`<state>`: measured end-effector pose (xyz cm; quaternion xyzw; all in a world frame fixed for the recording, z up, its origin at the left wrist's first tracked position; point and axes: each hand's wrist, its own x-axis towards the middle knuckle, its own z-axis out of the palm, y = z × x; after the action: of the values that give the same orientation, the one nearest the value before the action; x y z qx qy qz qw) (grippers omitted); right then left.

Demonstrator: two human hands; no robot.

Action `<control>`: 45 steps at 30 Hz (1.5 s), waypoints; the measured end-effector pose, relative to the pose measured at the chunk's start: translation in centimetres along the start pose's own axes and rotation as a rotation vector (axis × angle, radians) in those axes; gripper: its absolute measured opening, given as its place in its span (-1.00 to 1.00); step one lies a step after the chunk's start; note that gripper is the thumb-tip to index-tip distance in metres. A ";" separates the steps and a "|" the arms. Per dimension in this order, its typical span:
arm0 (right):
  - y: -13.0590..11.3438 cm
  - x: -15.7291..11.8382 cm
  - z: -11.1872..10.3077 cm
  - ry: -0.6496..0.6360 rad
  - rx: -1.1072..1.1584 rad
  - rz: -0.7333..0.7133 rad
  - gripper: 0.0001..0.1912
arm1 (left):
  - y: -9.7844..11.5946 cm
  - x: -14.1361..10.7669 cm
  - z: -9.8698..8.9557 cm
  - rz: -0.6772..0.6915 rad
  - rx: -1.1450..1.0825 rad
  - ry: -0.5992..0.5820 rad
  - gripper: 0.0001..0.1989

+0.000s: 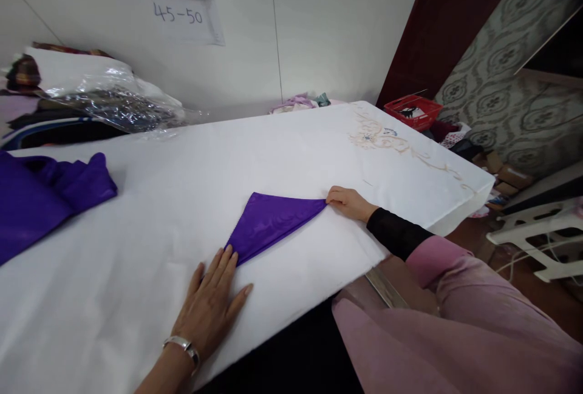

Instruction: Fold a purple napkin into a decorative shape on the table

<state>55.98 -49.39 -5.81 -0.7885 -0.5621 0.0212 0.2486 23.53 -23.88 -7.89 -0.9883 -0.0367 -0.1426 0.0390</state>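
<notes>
A purple cloth [273, 221], folded into a narrow wedge, lies flat on the white-covered table [191, 187]. At its wide end, my left hand [212, 297] rests flat with fingers stretched out, the fingertips on the cloth's near corner. My right hand [348, 202] pinches the narrow tip of the cloth between thumb and fingers. The edge at the cloth's left side looks finely zigzagged. More purple cloth [40, 200] lies loosely folded at the left of the table.
Behind the table's left end are piled fabrics and a clear plastic bag [122, 102]. Paper signs [182, 14] hang on the wall. Embroidery [378, 139] decorates the tablecloth's far right. Beyond it stand a red basket [413, 113] and a white plastic stool [537, 230].
</notes>
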 end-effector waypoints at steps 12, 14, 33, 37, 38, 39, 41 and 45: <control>-2.3 0.7 -1.7 -0.034 0.059 0.145 -0.75 | 0.2 0.1 0.2 -0.017 0.009 -0.012 -0.33; -2.6 1.1 -1.5 -0.017 0.028 0.202 -0.64 | 0.4 0.5 -0.1 -0.027 0.012 -0.007 -0.34; -5.3 1.5 2.4 0.120 -0.338 0.412 -0.55 | 3.1 7.0 -4.1 -0.461 0.056 -0.343 -0.47; -5.0 1.1 2.3 0.135 -0.312 0.382 -0.67 | 2.9 7.0 -4.1 -0.448 0.050 -0.356 -0.59; -4.9 1.0 2.2 0.138 -0.303 0.378 -0.70 | 2.9 7.0 -4.1 -0.445 0.051 -0.355 -0.61; -4.8 1.0 2.2 0.140 -0.293 0.379 -0.74 | 2.9 6.9 -4.1 -0.446 0.051 -0.353 -0.63; -4.8 0.8 2.2 0.150 -0.271 0.383 -0.81 | 2.8 6.7 -4.0 -0.443 0.041 -0.344 -0.65; -5.1 0.7 2.3 0.219 -0.235 0.237 -0.94 | 2.6 6.5 -3.3 -0.369 -0.008 -0.289 -0.71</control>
<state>51.07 -46.69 -5.52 -0.8703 -0.4337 -0.1013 0.2103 29.03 -26.41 -3.07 -0.9752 -0.2212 -0.0046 0.0026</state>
